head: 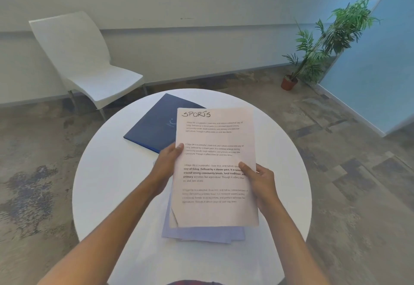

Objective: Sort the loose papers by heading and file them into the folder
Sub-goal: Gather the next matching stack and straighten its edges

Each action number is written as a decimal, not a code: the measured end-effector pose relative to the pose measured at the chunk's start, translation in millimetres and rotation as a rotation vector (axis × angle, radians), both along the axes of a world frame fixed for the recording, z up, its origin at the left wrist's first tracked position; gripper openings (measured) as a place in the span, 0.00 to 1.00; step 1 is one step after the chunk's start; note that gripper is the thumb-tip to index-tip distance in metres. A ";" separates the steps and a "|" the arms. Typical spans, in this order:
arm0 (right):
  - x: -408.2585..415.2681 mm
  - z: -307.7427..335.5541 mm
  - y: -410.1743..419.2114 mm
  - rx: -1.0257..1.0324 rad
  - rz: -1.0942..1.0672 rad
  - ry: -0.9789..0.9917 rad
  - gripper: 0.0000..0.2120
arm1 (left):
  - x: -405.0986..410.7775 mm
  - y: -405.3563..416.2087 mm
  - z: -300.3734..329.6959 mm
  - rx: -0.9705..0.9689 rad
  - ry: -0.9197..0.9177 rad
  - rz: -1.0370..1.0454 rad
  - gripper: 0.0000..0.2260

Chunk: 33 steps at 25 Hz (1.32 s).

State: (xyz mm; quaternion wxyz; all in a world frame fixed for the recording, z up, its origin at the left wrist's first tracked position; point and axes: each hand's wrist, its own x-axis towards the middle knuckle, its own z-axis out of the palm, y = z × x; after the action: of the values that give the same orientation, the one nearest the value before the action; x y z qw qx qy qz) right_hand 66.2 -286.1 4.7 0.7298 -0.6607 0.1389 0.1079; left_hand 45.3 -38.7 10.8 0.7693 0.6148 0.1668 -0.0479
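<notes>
I hold a stack of printed papers up above the round white table. The top sheet bears the handwritten heading "SPORTS". My left hand grips the stack's left edge, thumb on the front. My right hand grips the right edge, thumb on the page. More loose sheets lie on the table under the held stack, partly hidden by it. A dark blue folder lies shut at the back of the table, its near right corner behind the papers.
A white chair stands behind the table at the left. A potted plant is on the floor at the back right, next to a blue wall panel. Patterned floor surrounds the table.
</notes>
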 end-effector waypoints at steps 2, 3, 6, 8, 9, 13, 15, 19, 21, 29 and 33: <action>4.0 -5.5 2.1 0.013 -0.079 0.003 0.06 | -7.9 -8.0 -3.1 -0.026 0.031 -0.020 0.12; 6.3 -8.8 2.1 0.019 -0.122 0.004 0.07 | -13.0 -10.5 -5.0 -0.020 0.055 -0.047 0.12; 11.6 -20.4 1.0 0.017 -0.228 0.002 0.07 | -30.0 -11.4 -12.1 0.099 0.088 -0.173 0.12; 13.2 -24.0 0.5 -0.002 -0.278 0.007 0.05 | -37.8 -8.0 -15.6 0.132 0.050 -0.246 0.13; 14.1 -25.8 0.2 -0.002 -0.297 0.017 0.03 | -39.9 -5.6 -16.7 0.116 0.043 -0.260 0.14; 15.1 -34.0 0.4 0.006 -0.279 0.056 0.04 | -40.4 1.9 -19.0 -0.001 0.075 -0.214 0.16; 13.5 -36.8 -0.6 0.011 -0.214 0.064 0.07 | -38.8 3.3 -19.2 -0.031 0.081 -0.197 0.15; 11.8 -40.7 -4.8 0.108 -0.074 0.103 0.11 | -32.5 9.3 -21.5 -0.044 0.098 -0.195 0.13; 13.8 -47.3 -3.8 0.096 -0.067 0.109 0.12 | -27.8 11.0 -25.9 -0.028 0.107 -0.211 0.13; 29.8 -69.1 8.9 -0.030 -0.114 0.126 0.09 | 1.1 7.2 -51.8 0.023 0.202 -0.137 0.13; 40.0 -79.8 2.8 -0.073 -0.103 0.149 0.09 | 22.9 13.2 -64.0 0.062 0.268 -0.193 0.11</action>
State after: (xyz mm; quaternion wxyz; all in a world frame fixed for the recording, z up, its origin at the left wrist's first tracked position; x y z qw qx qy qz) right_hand 106.2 -283.3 -75.1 0.6975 -0.6690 0.2303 0.1139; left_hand 68.2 -25.5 -53.2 0.7129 0.6394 0.2094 -0.1978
